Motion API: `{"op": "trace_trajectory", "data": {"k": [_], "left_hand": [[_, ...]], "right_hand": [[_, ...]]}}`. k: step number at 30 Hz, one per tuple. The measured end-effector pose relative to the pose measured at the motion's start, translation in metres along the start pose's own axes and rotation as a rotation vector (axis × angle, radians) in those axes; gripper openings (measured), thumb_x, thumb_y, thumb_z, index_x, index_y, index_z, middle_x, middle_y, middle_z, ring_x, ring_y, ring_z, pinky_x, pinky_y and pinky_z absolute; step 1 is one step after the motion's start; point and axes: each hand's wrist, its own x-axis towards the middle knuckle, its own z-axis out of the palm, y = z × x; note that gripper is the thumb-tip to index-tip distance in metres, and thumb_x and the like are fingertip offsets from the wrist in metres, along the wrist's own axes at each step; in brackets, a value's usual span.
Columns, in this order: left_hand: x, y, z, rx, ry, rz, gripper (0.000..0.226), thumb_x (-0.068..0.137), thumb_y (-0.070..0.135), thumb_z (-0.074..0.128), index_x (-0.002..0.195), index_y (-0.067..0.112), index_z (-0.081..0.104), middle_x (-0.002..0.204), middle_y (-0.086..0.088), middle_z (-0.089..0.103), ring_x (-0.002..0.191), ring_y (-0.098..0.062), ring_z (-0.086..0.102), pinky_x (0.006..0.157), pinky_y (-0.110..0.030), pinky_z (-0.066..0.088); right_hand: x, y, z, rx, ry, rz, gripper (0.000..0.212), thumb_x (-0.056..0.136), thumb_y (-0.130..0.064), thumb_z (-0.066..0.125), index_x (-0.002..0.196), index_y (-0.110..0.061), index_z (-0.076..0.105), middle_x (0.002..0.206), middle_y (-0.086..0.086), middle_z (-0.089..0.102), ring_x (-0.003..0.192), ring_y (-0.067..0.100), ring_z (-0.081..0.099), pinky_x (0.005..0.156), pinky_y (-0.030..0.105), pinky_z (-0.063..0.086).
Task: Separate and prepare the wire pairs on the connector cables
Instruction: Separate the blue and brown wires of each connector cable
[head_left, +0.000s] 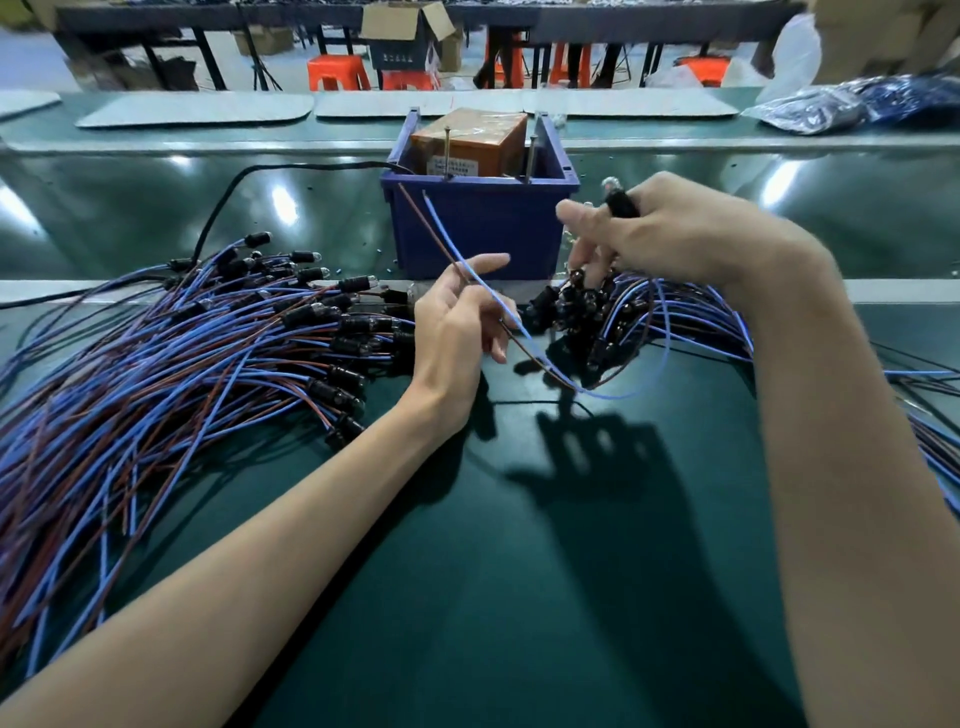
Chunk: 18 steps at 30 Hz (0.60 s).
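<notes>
**Separating the Wire Pair: Handling and Hand Position**

Head view. The right hand (675, 234) is raised in front of the blue plastic bin (483, 223). Its fingers are curled round a black cylindrical connector with a clear tip (621, 202), and the thumb stands out to the left. The brown-and-blue wire pair (545, 361) droops from that connector in a loop above the green table mat (519, 571). It then rises through the left hand (457, 332).

The left hand grips the pair with its lower fingers curled and the index finger straight. Above the hand, the free ends are already parted: the brown wire (418, 210) lies left of the blue wire (441, 223).

Recommended practice:
- Keep the connector steady in the right hand so the pull goes into the wires, not the joint.
- Part the ends evenly and avoid a sharp kink.
- Keep the loop clear of the unsorted bundle of black connectors and wires (587, 312) just beneath the right hand, as it could snag.

The fanned pile of similar cables (156, 364) lies to the left on the mat.
</notes>
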Motion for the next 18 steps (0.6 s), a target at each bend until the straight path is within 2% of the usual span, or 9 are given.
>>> {"op": "trace_trajectory", "data": {"k": [4, 5, 7, 9, 13, 16, 18], "left_hand": [[-0.003, 0.002, -0.005, -0.179, -0.119, -0.012, 0.039, 0.065, 0.015, 0.034, 0.092, 0.004, 0.06, 0.056, -0.003, 0.056, 0.041, -0.013, 0.042, 0.04, -0.02, 0.035], [-0.003, 0.003, -0.006, -0.188, -0.126, -0.01, 0.038, 0.064, 0.016, 0.034, 0.089, 0.004, 0.06, 0.059, -0.003, 0.056, 0.043, -0.013, 0.042, 0.041, -0.02, 0.035], [-0.004, 0.003, -0.004, -0.146, -0.098, 0.006, 0.029, 0.068, 0.021, 0.037, 0.079, 0.006, 0.059, 0.062, -0.001, 0.056, 0.044, -0.013, 0.042, 0.043, -0.022, 0.033], [-0.003, 0.003, -0.003, -0.079, -0.044, 0.03, 0.025, 0.075, 0.023, 0.041, 0.064, 0.008, 0.056, 0.057, 0.006, 0.054, 0.042, -0.01, 0.042, 0.044, -0.022, 0.032], [-0.002, -0.002, -0.004, -0.02, -0.034, 0.066, 0.036, 0.086, 0.003, 0.048, 0.051, 0.012, 0.048, 0.048, 0.007, 0.048, 0.043, -0.011, 0.043, 0.046, -0.021, 0.038], [-0.005, -0.001, -0.005, -0.045, -0.235, 0.026, 0.023, 0.071, 0.016, 0.056, 0.049, 0.01, 0.06, 0.049, 0.0, 0.055, 0.045, -0.016, 0.053, 0.051, -0.026, 0.043], [-0.008, 0.001, -0.007, -0.01, -0.453, -0.058, 0.035, 0.068, 0.036, 0.055, 0.054, 0.007, 0.069, 0.052, -0.007, 0.06, 0.048, -0.021, 0.059, 0.055, -0.03, 0.044]], "right_hand": [[0.0, 0.009, -0.009, -0.081, 0.092, 0.142, 0.055, 0.089, -0.066, 0.044, 0.075, -0.02, 0.071, 0.065, -0.007, 0.065, 0.068, 0.002, 0.054, 0.071, 0.03, 0.035], [0.0, 0.012, -0.011, -0.101, 0.117, 0.179, 0.054, 0.089, -0.065, 0.046, 0.075, -0.019, 0.071, 0.064, -0.006, 0.065, 0.069, 0.004, 0.056, 0.072, 0.03, 0.037], [0.001, 0.018, -0.015, -0.136, 0.178, 0.255, 0.05, 0.089, -0.061, 0.052, 0.077, -0.017, 0.071, 0.065, -0.004, 0.067, 0.084, 0.016, 0.063, 0.085, 0.035, 0.047], [0.003, 0.022, -0.017, -0.122, 0.24, 0.327, 0.044, 0.087, -0.055, 0.06, 0.085, -0.013, 0.071, 0.078, 0.005, 0.071, 0.1, 0.024, 0.065, 0.095, 0.041, 0.048], [0.0, 0.021, -0.017, -0.13, 0.389, 0.399, 0.044, 0.088, -0.041, 0.067, 0.109, -0.003, 0.065, 0.116, 0.02, 0.064, 0.113, 0.033, 0.058, 0.096, 0.036, 0.045], [-0.002, 0.02, -0.016, -0.223, 0.436, 0.38, 0.039, 0.095, -0.03, 0.057, 0.12, 0.0, 0.06, 0.132, 0.024, 0.052, 0.12, 0.038, 0.05, 0.1, 0.035, 0.04], [-0.001, 0.018, -0.016, -0.246, 0.463, 0.371, 0.038, 0.098, -0.025, 0.052, 0.126, 0.0, 0.056, 0.144, 0.022, 0.035, 0.121, 0.038, 0.049, 0.106, 0.034, 0.034]]}}
